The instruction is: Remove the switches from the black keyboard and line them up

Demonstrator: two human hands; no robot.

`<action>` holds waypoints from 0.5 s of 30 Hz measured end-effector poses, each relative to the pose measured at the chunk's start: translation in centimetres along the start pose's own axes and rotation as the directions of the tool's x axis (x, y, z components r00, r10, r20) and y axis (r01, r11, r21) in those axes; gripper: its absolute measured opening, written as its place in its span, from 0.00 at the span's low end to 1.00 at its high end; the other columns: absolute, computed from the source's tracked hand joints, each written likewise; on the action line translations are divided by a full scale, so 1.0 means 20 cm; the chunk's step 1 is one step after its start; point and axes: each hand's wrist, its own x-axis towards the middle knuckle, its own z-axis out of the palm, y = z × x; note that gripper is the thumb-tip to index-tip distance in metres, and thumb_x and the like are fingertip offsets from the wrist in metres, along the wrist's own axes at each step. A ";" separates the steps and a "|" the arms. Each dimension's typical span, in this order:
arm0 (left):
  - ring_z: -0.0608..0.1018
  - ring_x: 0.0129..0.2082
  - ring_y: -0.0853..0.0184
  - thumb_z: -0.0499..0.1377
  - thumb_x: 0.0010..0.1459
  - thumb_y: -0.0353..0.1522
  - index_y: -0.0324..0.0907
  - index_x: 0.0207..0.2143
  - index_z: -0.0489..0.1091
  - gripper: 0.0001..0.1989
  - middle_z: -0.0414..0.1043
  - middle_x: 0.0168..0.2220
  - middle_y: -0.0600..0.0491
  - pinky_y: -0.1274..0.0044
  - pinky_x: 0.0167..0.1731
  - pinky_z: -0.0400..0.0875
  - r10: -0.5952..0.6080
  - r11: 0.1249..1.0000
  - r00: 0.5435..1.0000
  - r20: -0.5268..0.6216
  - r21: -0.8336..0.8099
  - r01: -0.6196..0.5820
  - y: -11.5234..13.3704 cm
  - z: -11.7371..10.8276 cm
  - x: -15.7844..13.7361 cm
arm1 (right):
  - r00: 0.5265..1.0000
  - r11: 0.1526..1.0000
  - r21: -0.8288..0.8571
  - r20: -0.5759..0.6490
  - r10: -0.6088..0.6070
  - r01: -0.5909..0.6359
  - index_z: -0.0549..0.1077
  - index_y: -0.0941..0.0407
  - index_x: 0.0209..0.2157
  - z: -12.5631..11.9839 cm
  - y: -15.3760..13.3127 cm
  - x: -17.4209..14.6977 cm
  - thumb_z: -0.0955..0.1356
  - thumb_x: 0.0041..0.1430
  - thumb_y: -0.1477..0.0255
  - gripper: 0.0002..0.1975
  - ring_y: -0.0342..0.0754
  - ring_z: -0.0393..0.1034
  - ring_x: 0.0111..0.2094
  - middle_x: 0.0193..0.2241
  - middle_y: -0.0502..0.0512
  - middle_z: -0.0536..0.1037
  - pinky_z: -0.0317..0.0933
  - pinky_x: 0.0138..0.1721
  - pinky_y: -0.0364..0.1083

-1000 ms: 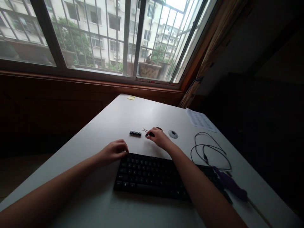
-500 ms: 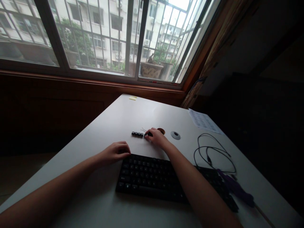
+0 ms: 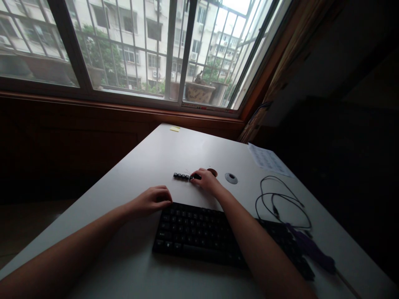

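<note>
A black keyboard point(image 3: 199, 232) lies on the white table, partly covered by my right forearm. My left hand point(image 3: 156, 197) is at its upper left corner, fingers curled and thumb and fingertips closed on the edge there. Beyond the keyboard, several black keycaps point(image 3: 181, 176) sit in a short row. At the right end of this row my right hand point(image 3: 205, 179) pinches another keycap point(image 3: 191, 177), which is mostly hidden by the fingers. A thin wire tool point(image 3: 187, 171) lies just behind the row, partly hidden by the same hand.
Right of my right hand are a round hole point(image 3: 213, 172) in the table and a grey ring-shaped cover point(image 3: 231, 178). A looped black cable point(image 3: 280, 193), a purple brush-like thing point(image 3: 313, 251) and printed paper point(image 3: 269, 160) lie at the right. Yellow sticky notes point(image 3: 175, 128) mark the far corner.
The keycap in my right hand is now closer against the end of the row. My left hand has stayed at the keyboard's corner. The whole view has shifted very slightly.
</note>
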 end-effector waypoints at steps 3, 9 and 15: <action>0.75 0.36 0.65 0.57 0.65 0.36 0.40 0.38 0.75 0.10 0.71 0.38 0.50 0.76 0.37 0.70 -0.001 1.000 1.000 -0.002 -0.003 0.001 0.00 0.00 0.00 | 1.000 1.000 0.005 0.001 -0.005 0.005 0.80 0.54 0.39 0.00 0.00 0.00 0.73 0.55 0.72 0.08 0.47 0.70 0.37 0.37 0.53 0.75 0.61 0.41 0.45; 0.75 0.36 0.65 0.57 0.64 0.37 0.40 0.38 0.75 0.10 0.71 0.37 0.49 0.75 0.37 0.70 0.013 1.000 1.000 -0.010 0.002 -0.013 -0.02 0.01 0.00 | 1.000 1.000 0.014 0.002 -0.003 0.003 0.80 0.54 0.39 0.00 0.00 -0.01 0.73 0.55 0.72 0.08 0.47 0.70 0.37 0.37 0.53 0.75 0.61 0.41 0.45; 0.75 0.36 0.65 0.57 0.65 0.37 0.40 0.38 0.75 0.10 0.72 0.38 0.49 0.75 0.37 0.70 0.012 1.000 1.000 -0.009 0.008 -0.012 -0.02 0.01 0.00 | 1.000 1.000 0.023 0.006 -0.004 0.004 0.80 0.53 0.40 -0.01 -0.02 -0.01 0.74 0.55 0.72 0.09 0.47 0.70 0.37 0.36 0.53 0.75 0.61 0.41 0.45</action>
